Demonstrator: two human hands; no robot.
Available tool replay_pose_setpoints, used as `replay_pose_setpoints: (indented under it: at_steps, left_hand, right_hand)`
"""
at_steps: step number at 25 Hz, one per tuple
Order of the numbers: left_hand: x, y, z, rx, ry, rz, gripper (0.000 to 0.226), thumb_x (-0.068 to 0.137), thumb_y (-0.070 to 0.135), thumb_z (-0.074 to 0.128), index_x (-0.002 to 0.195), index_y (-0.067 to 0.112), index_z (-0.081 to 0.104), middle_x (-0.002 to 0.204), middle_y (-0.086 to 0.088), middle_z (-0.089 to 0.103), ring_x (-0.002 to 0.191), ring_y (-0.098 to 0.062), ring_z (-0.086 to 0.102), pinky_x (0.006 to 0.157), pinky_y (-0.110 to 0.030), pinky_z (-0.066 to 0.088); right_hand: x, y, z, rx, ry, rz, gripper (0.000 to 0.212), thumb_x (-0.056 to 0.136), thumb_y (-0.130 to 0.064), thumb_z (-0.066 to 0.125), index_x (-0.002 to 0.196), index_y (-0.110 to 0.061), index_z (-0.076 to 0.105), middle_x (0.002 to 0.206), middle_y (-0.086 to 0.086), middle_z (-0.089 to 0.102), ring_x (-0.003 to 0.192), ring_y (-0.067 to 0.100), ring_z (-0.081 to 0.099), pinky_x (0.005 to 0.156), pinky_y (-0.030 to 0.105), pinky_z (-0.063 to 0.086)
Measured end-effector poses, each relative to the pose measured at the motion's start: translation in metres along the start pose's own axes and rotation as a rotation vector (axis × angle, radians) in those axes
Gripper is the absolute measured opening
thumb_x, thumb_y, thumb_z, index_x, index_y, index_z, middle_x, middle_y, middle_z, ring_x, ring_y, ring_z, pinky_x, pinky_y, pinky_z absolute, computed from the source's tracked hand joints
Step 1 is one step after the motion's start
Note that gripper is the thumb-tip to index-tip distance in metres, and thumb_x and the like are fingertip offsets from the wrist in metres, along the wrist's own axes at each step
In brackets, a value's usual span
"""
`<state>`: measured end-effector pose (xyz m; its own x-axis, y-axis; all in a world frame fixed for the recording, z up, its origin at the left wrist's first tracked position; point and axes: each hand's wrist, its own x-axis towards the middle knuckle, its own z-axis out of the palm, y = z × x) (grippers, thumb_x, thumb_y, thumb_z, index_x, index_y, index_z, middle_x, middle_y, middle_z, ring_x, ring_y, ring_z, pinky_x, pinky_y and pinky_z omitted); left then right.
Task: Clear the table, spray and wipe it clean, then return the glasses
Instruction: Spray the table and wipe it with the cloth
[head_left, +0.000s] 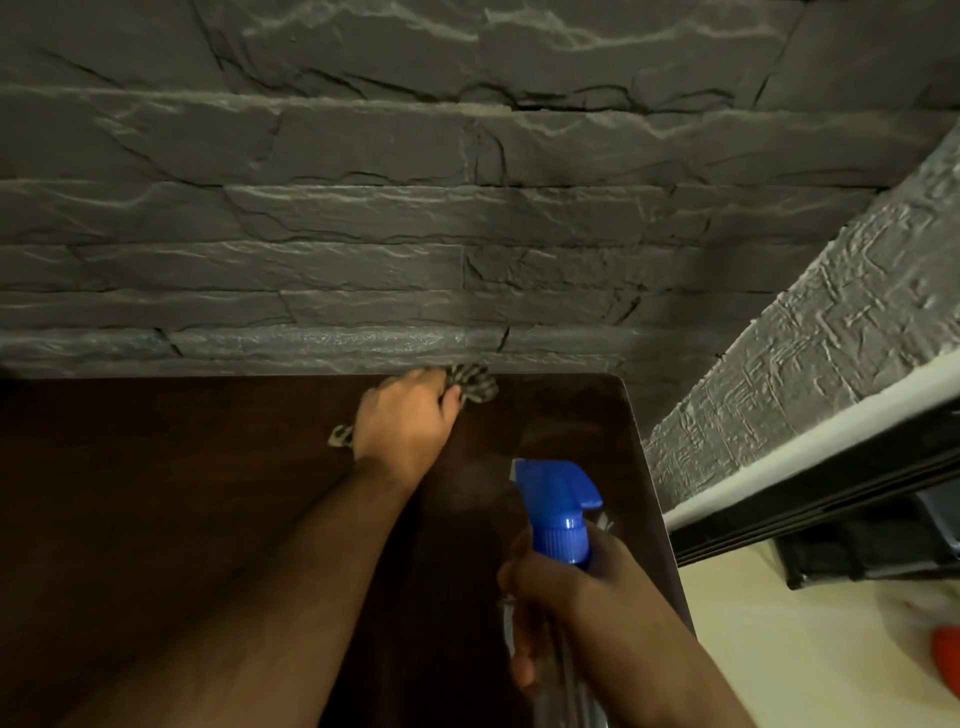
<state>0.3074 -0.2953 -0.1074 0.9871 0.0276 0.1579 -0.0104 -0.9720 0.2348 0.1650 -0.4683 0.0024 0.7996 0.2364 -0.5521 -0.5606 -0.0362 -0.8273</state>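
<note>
The left hand (410, 415) lies palm down with its fingers (451, 401) pressed onto a striped grey cloth (474, 383), which shows past the fingertips and again at the wrist side; whether the fingers are flat or curled round the cloth cannot be told from this angle. Cloth and hand sit at the far edge of the dark brown surface (171, 509), right against the foot of the grey stone-look wall (415, 208).

The right hand (566, 597) is nearer the camera, its fingers (519, 670) curled round the neck and clear body of a spray bottle (558, 512) with a blue trigger head. The bottle is held above the right part of the surface, its nozzle pointing away toward the far edge, near the left hand. A faint pale haze hangs just beyond the nozzle, over the wood between bottle and cloth.

The left forearm runs diagonally from the lower left up to the cloth. The surface's right far corner is rounded. Beyond its right edge lie a pale floor (779, 623), a textured grey side wall (831, 322) with a white strip and dark rails below it, and an orange object (946, 654) at the picture's edge, too cut off to identify.
</note>
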Motion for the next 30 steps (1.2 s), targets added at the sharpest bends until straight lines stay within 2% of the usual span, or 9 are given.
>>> replay_pose_setpoints:
  at_steps: [2, 6, 11, 14, 16, 20, 22, 25, 30]
  left_hand:
    - [0.005, 0.022, 0.003, -0.007, -0.025, -0.02, 0.03, 0.097, 0.043, 0.041, 0.104, 0.023, 0.062, 0.097, 0.001, 0.064, 0.088, -0.019, 0.06, 0.074, -0.035, 0.047]
    - [-0.03, -0.016, -0.003, -0.082, -0.1, 0.506, 0.036, 0.092, 0.047, 0.038, 0.099, 0.025, 0.066, 0.089, 0.004, 0.063, 0.083, -0.02, 0.062, 0.071, -0.034, 0.047]
    - [-0.001, 0.023, 0.001, 0.079, -0.035, -0.023, 0.03, 0.096, 0.045, 0.039, 0.1, 0.025, 0.061, 0.097, 0.001, 0.063, 0.089, -0.021, 0.06, 0.072, -0.035, 0.035]
    - [-0.04, 0.026, 0.003, -0.032, -0.117, 0.427, 0.033, 0.095, 0.049, 0.034, 0.098, 0.03, 0.061, 0.092, 0.007, 0.059, 0.086, -0.016, 0.058, 0.074, -0.035, 0.037]
    - [-0.056, -0.006, -0.004, -0.06, -0.128, 0.552, 0.04, 0.092, 0.051, 0.032, 0.098, 0.029, 0.066, 0.09, 0.008, 0.062, 0.085, -0.017, 0.061, 0.075, -0.035, 0.04]
    - [-0.024, 0.004, -0.006, 0.042, -0.045, 0.096, 0.034, 0.096, 0.046, 0.038, 0.103, 0.026, 0.065, 0.096, 0.003, 0.064, 0.09, -0.02, 0.062, 0.076, -0.037, 0.042]
    - [-0.031, 0.022, -0.003, -0.015, -0.104, 0.152, 0.03, 0.097, 0.045, 0.039, 0.103, 0.028, 0.063, 0.096, 0.005, 0.06, 0.09, -0.017, 0.059, 0.077, -0.036, 0.04]
    - [-0.073, -0.004, -0.015, -0.081, -0.238, 0.507, 0.032, 0.097, 0.05, 0.033, 0.099, 0.034, 0.06, 0.089, 0.015, 0.049, 0.087, -0.01, 0.054, 0.078, -0.032, 0.035]
    - [-0.027, -0.005, -0.01, -0.027, -0.089, 0.104, 0.035, 0.099, 0.044, 0.037, 0.102, 0.023, 0.065, 0.094, 0.003, 0.06, 0.084, -0.017, 0.058, 0.075, -0.036, 0.045]
  right_hand:
    - [-0.002, 0.0, -0.001, -0.009, -0.014, -0.01, 0.033, 0.061, -0.02, 0.065, 0.089, -0.005, 0.054, 0.049, 0.015, 0.056, 0.038, 0.025, 0.054, 0.044, 0.026, 0.043]
    - [-0.008, 0.004, 0.0, 0.019, -0.023, 0.027, 0.025, 0.073, -0.01, 0.07, 0.092, -0.004, 0.055, 0.047, 0.016, 0.055, 0.036, 0.024, 0.052, 0.042, 0.026, 0.042]
    - [-0.011, 0.011, 0.001, 0.01, 0.009, 0.041, 0.041, 0.061, -0.019, 0.066, 0.096, -0.001, 0.054, 0.049, 0.017, 0.055, 0.038, 0.026, 0.052, 0.047, 0.03, 0.043]
    - [-0.017, 0.012, 0.004, -0.007, 0.037, 0.032, 0.037, 0.061, -0.02, 0.065, 0.091, -0.001, 0.053, 0.049, 0.018, 0.055, 0.037, 0.026, 0.052, 0.045, 0.028, 0.041]
    - [-0.024, 0.012, 0.005, -0.017, 0.053, 0.035, 0.034, 0.061, -0.02, 0.065, 0.088, -0.003, 0.053, 0.049, 0.016, 0.055, 0.038, 0.026, 0.053, 0.047, 0.03, 0.042]
    - [-0.038, 0.017, 0.011, -0.021, 0.095, 0.057, 0.038, 0.061, -0.022, 0.065, 0.091, -0.002, 0.052, 0.053, 0.017, 0.056, 0.044, 0.029, 0.055, 0.057, 0.04, 0.044]
    - [-0.043, 0.022, 0.014, -0.008, 0.13, 0.061, 0.04, 0.06, -0.022, 0.064, 0.091, -0.001, 0.052, 0.055, 0.019, 0.056, 0.044, 0.029, 0.055, 0.06, 0.042, 0.044]
    - [-0.054, 0.029, 0.021, 0.003, 0.137, 0.118, 0.043, 0.064, -0.02, 0.066, 0.1, -0.001, 0.054, 0.059, 0.019, 0.058, 0.046, 0.028, 0.056, 0.064, 0.044, 0.046]
    - [-0.064, 0.038, 0.029, 0.027, 0.177, 0.131, 0.024, 0.083, -0.007, 0.064, 0.106, -0.006, 0.056, 0.062, 0.014, 0.06, 0.05, 0.025, 0.057, 0.064, 0.042, 0.051]
